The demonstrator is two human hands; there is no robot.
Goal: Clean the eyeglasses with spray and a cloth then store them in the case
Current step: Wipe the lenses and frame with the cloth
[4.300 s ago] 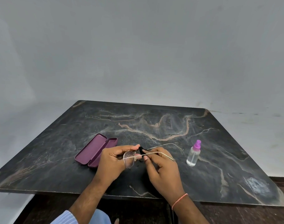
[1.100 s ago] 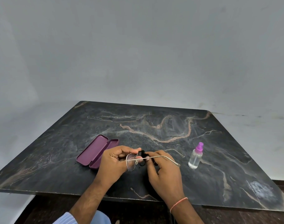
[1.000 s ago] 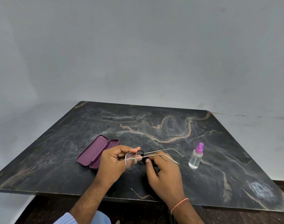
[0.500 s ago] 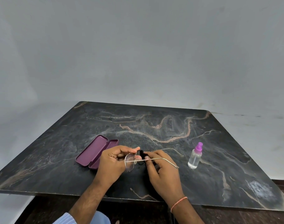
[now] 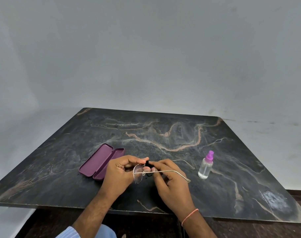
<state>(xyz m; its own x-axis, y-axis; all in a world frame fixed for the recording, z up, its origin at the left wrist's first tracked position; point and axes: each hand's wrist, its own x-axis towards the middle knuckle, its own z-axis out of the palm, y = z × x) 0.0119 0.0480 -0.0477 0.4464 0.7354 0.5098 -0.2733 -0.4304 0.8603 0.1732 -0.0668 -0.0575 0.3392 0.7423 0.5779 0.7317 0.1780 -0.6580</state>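
Left hand (image 5: 119, 174) grips eyeglasses (image 5: 139, 173) at lens rim, held above table (image 5: 232, 186) near front edge, temples unfolded toward right. Right hand (image 5: 170, 179) pinches black cloth (image 5: 147, 163) against other lens. Purple case (image 5: 100, 162) lies open on table, left of hands. Spray bottle (image 5: 206, 166) stands upright right of hands, apart from them.

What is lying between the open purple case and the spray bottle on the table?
In the head view, both hands lie between the case and the spray bottle: the left hand holds the eyeglasses, the right hand rubs them with a black cloth.
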